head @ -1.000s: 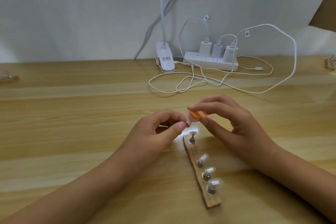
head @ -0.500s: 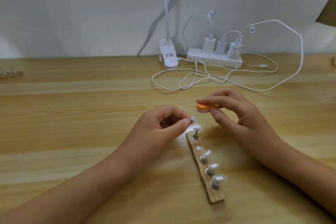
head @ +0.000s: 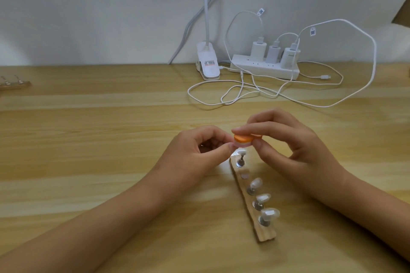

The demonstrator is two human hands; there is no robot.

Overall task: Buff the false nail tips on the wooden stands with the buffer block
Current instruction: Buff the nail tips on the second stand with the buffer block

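Back together they come: the orange buffer block (head: 245,138) is down on the loose nail tip (head: 243,144) again, after lifting clear a moment ago. Thumb and fingers of the right hand (head: 295,146) pinch the block, the left hand (head: 199,150) pinches the tip, both just above the wooden stand (head: 266,234), where three more tips (head: 263,197) sit on pegs.

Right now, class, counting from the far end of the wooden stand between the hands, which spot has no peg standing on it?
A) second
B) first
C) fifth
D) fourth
A: on the wooden stand, the second spot shows only a flat bare disc, while the other four spots carry upright pegs.
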